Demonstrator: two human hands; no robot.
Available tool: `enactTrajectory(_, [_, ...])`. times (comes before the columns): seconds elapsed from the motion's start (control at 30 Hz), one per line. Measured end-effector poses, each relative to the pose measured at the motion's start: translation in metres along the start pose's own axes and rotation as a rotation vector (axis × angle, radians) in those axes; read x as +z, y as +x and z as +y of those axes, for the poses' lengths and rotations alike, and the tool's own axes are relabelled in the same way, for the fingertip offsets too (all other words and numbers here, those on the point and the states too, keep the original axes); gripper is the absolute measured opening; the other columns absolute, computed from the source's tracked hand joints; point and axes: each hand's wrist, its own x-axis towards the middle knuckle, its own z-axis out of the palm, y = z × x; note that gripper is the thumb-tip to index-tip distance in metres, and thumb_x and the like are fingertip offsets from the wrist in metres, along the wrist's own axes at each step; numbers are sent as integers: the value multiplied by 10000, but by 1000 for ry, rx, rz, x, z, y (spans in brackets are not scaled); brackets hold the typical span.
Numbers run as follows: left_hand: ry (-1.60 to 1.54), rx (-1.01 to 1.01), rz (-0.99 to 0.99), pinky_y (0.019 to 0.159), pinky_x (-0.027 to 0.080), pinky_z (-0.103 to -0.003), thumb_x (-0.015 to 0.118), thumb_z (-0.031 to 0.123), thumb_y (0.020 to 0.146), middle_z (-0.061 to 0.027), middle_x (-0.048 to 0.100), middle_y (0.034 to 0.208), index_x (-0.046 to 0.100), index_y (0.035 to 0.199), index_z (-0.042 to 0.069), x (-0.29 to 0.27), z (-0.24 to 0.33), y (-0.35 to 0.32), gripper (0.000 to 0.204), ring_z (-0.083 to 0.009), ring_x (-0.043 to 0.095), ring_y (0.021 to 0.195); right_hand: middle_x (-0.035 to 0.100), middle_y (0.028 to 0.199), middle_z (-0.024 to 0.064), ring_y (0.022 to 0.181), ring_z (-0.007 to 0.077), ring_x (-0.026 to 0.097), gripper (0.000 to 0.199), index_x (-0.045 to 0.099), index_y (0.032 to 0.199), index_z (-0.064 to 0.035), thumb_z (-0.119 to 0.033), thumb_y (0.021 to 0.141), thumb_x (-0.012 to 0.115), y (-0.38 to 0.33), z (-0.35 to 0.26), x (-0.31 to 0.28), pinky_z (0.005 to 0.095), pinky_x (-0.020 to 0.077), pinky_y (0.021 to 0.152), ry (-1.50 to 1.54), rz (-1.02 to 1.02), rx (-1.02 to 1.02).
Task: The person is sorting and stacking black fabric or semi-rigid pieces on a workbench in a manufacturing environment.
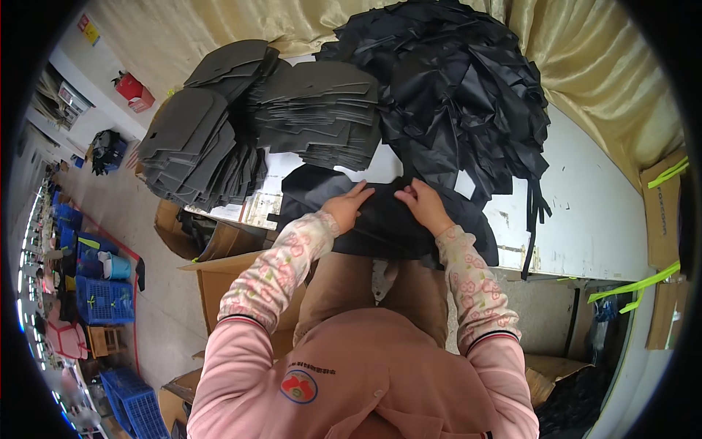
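A black fabric piece [380, 219] lies at the near edge of the white table and hangs over it towards my lap. My left hand [349, 206] rests on its upper left part, fingers stretched out and lying flat. Opposite it, my right hand [425, 206] has its fingers curled and pinched on the fabric's upper edge. Just beyond my hands, stacks of dark grey shaped sheets [318, 102] stand at the left. A large heap of shiny black fabric pieces [461, 88] rises at the back right, with black straps [537, 208] dangling from its side.
The white table [585, 190] runs along a beige curtain [585, 58]. Open cardboard boxes [234, 282] stand below it at the left, and another box [556, 373] is at the lower right. Blue plastic crates [106, 300] line the floor at far left.
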Motion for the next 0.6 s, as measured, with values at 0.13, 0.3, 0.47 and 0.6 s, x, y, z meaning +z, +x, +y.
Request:
enactTrajectory(0.13, [252,32,-231,874,492,-401,640,19,748,-141,551,1222,589,1168,118,-1,-4,20,434,-336,587,1065,538,1272,215,1208,375,488,546,526,1262,-8,-344,852,654,-30,3,-18,396,400,1005,-147,26,-72])
enactTrajectory(0.3, [274,179,-105,740,480,-412,656,64,726,-88,590,841,643,803,97,-5,-16,13,85,-301,612,845,360,1449,206,1376,385,275,721,395,1400,-56,-444,843,637,-99,19,-30,496,215,1116,-421,-61,-104])
enactTrajectory(0.47, [336,337,188,692,434,-375,613,85,756,-47,557,797,636,791,119,-47,19,-11,55,-243,586,803,257,1510,195,1409,389,198,829,316,1456,-86,-521,823,627,-119,28,-32,541,122,1135,-508,-31,-1])
enactTrajectory(0.6, [627,82,-366,725,446,-373,677,257,766,-65,572,807,680,816,128,-64,12,-74,139,-254,600,841,247,1515,192,1410,385,198,855,312,1458,-88,-538,807,636,-114,23,-27,551,118,1132,-512,7,-24])
